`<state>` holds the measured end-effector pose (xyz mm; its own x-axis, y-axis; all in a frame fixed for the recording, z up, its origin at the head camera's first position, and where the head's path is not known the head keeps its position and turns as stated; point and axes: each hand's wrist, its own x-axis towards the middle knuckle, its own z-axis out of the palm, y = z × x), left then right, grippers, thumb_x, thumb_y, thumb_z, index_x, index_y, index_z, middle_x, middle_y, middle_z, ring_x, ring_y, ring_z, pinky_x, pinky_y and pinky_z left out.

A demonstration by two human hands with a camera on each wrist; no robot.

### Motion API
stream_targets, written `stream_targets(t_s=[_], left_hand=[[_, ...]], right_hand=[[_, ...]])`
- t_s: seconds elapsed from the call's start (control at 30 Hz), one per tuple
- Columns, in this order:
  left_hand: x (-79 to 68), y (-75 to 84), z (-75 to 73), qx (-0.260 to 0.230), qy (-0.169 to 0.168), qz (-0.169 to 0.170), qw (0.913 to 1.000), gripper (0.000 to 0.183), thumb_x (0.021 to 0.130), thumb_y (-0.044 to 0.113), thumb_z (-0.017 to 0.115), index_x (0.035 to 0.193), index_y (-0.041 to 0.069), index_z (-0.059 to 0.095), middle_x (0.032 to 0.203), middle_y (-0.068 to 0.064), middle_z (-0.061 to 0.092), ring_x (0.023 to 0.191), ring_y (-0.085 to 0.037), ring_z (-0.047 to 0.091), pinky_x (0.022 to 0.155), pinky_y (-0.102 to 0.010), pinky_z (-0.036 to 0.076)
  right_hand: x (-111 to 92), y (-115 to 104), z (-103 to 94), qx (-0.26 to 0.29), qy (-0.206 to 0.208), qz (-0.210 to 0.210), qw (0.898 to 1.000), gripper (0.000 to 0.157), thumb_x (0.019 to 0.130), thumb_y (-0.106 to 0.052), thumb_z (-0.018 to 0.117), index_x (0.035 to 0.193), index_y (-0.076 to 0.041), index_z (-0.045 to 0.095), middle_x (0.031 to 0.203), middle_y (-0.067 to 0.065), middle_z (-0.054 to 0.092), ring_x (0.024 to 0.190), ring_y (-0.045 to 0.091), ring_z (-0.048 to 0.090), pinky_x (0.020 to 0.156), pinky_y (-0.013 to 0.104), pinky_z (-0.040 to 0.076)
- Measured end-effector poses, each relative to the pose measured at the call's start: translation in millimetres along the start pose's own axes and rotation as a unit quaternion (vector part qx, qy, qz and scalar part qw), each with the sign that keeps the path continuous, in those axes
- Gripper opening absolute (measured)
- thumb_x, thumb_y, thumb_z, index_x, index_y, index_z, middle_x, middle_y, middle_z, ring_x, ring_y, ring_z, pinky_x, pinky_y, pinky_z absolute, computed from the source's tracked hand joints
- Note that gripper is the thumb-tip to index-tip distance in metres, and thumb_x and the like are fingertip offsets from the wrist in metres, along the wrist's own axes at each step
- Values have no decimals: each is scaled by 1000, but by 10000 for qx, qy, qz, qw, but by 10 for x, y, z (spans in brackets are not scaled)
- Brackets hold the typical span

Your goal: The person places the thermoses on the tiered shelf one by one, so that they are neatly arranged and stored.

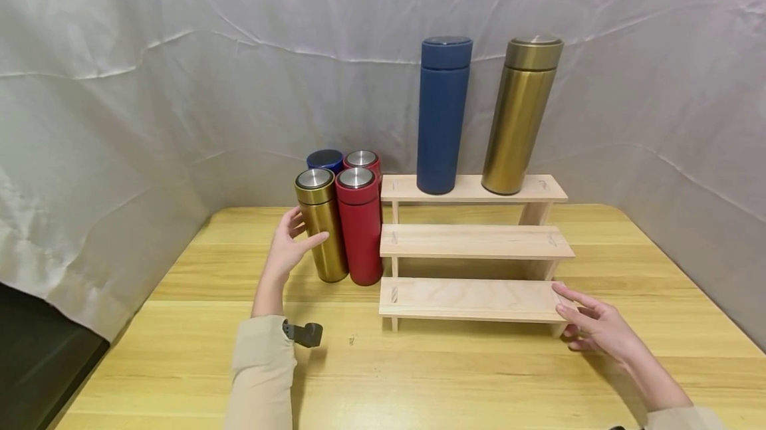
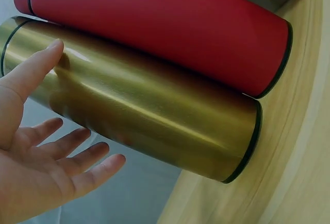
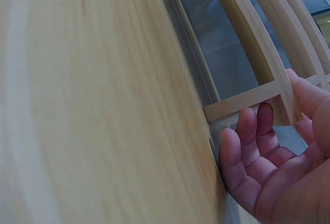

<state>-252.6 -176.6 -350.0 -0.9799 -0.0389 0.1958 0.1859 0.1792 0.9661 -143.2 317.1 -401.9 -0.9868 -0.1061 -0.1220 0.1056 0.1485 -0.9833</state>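
My left hand is spread beside the near gold thermos bottle, which stands upright on the table with a steel-topped lid. In the left wrist view, the thumb lies over its side near the lid, while the other fingers extend loosely past its far side. A matte red thermos bottle stands right beside the gold one. My right hand grips the right end of the lowest step of a three-tier wooden rack; its fingers curl near the support leg.
A tall dark blue bottle and another gold bottle stand on the rack's top step. Behind the near pair are a blue bottle and a second red bottle. Grey cloth surrounds the wooden table.
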Motion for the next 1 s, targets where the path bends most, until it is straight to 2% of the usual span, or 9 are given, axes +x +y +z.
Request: stream_targets(t_s=[0.33, 0.5, 0.73, 0.9, 1.0], left_hand=[[17, -70, 74, 54, -167, -212, 9996, 71, 75, 13, 72, 133, 4, 31, 131, -20, 36, 119, -35, 35, 97, -47, 29], [20, -68, 109, 64, -102, -133, 9998, 68, 74, 11, 72, 130, 4, 34, 125, -19, 41, 114, -34, 39, 94, -45, 32], [18, -58, 118, 174, 26, -133, 9998, 65, 74, 12, 73, 128, 3, 38, 122, -20, 44, 110, -33, 43, 92, -44, 35], [16, -56, 111, 351, 84, -66, 9993, 64, 73, 15, 74, 126, 2, 41, 121, -20, 46, 109, -34, 44, 92, -44, 35], [8, -55, 110, 385, 157, -12, 9991, 64, 72, 16, 75, 126, 1, 42, 121, -21, 47, 109, -34, 45, 92, -44, 36]], right_hand=[[5, 10, -12, -61, -33, 3, 10000, 39, 91, -15, 52, 107, -51, 55, 92, -10, 57, 64, 10, 56, 54, 30, 52], [10, 21, -17, -94, -89, 32, 9999, 38, 90, -18, 54, 108, -51, 55, 89, -6, 57, 64, 10, 57, 56, 30, 52], [-8, 5, 8, -171, 7, -7, 9999, 37, 90, -18, 55, 113, -47, 54, 91, -9, 58, 65, 10, 56, 56, 30, 52], [-4, -6, 8, -82, -32, -57, 9999, 39, 91, -15, 53, 107, -50, 56, 84, -4, 58, 64, 10, 55, 55, 29, 52], [-3, 0, 6, -69, -31, -49, 10000, 39, 91, -14, 53, 106, -50, 55, 85, -5, 58, 64, 10, 55, 54, 29, 52]])
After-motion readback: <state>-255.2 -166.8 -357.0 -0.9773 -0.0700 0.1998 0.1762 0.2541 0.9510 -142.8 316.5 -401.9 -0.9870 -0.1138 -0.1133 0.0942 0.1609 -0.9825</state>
